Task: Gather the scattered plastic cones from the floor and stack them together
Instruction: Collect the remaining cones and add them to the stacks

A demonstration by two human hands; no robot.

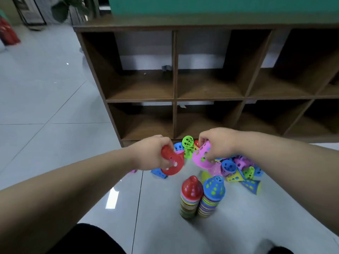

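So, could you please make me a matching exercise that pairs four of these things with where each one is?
Things
1. red cone
2. pink cone
3. red-topped stack
4. green cone

Places
A. between the two hands, near the foot of the shelf
B. gripped by the left hand
C. standing on the floor beside the blue-topped stack
D. pinched by the right hand

Pairs: 1-B, 2-D, 3-C, 4-A
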